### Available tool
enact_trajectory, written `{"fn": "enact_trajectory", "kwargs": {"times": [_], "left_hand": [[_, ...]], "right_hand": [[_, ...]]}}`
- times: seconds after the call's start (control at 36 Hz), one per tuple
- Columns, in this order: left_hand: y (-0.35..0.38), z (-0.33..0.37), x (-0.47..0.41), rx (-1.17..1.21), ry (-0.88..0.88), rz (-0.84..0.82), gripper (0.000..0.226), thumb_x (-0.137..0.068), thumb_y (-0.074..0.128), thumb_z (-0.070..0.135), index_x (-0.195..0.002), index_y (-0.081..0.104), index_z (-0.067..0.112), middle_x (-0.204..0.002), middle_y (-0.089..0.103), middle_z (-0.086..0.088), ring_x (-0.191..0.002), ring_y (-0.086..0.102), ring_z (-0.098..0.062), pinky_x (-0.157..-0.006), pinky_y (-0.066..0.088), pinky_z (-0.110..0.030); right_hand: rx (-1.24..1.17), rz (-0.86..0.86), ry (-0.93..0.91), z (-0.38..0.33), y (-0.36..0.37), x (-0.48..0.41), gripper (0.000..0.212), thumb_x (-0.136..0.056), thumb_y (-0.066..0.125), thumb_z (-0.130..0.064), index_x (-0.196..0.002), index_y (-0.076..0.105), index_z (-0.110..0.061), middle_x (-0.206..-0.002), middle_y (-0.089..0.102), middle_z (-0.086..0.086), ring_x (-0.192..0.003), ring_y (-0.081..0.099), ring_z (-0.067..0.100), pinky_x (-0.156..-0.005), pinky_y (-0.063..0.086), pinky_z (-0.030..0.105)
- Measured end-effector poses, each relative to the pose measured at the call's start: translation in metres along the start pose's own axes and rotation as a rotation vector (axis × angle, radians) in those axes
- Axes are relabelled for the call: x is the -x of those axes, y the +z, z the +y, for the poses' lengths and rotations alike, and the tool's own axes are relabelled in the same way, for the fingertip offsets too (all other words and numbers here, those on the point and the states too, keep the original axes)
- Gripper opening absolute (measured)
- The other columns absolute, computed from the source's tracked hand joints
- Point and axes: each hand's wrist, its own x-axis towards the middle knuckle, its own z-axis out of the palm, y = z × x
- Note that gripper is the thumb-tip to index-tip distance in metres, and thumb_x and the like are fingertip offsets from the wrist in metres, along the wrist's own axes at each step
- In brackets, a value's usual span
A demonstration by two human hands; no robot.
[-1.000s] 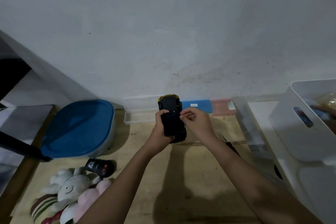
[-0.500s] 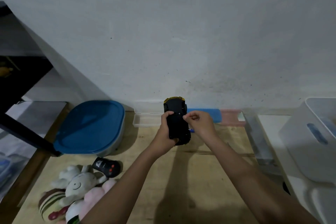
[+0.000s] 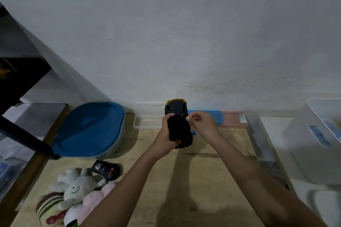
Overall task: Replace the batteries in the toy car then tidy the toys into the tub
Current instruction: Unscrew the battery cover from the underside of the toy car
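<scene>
The left hand (image 3: 167, 135) is wrapped around the toy car (image 3: 178, 123), fingers clamped on its side, holding it up off the tabletop (image 3: 203, 180) with its black underside turned toward the person and a strip of yellow bodywork showing at the top end; the car hangs above the middle of the table's far edge, close to the wall. The right hand (image 3: 202, 122) sits just beside it, thumb and fingertips pinched together right at the car's underside edge — whether they grip anything I cannot tell, it is too dim and small. Along the far edge lie a clear plastic case (image 3: 147, 120), a blue case (image 3: 215, 115) and a pink case (image 3: 233, 120), side by side against the wall. Toward the far-left corner stands a container with a blue lid (image 3: 90, 129); in front of it, near the left edge, lies a black remote control (image 3: 106, 168) with red buttons, and at the near-left corner a heap of soft toys (image 3: 73, 197) — a white smiling one, a pink one, a striped one. Off the right edge stands the white tub (image 3: 313, 143), its handle slot facing the table.
</scene>
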Motion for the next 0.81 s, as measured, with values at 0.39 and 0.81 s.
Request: {"fn": "enact_trajectory", "kwargs": {"times": [0.39,0.81], "left_hand": [[-0.003,-0.003,0.0,0.032,-0.026,-0.018,0.082,-0.076,0.06,-0.019,-0.136,0.02,0.022,-0.112,0.044,0.011,-0.091,0.057,-0.008,-0.064,0.056,-0.022],[0.004,-0.015,-0.015,0.043,-0.026,-0.01,0.103,-0.076,0.063,-0.018,-0.146,0.009,0.035,-0.125,0.04,0.01,-0.108,0.05,-0.005,-0.077,0.054,-0.017]], "right_hand": [[-0.067,-0.079,-0.008,0.002,-0.028,-0.003,0.007,-0.091,0.056,-0.012,-0.086,0.056,-0.007,-0.071,0.057,0.002,-0.063,0.054,0.011,-0.056,0.046,0.012],[0.009,0.075,0.232,0.096,-0.071,0.024,0.017,-0.091,0.053,-0.001,-0.074,0.056,-0.001,-0.067,0.052,0.009,-0.062,0.047,0.018,-0.056,0.039,0.014]]}}
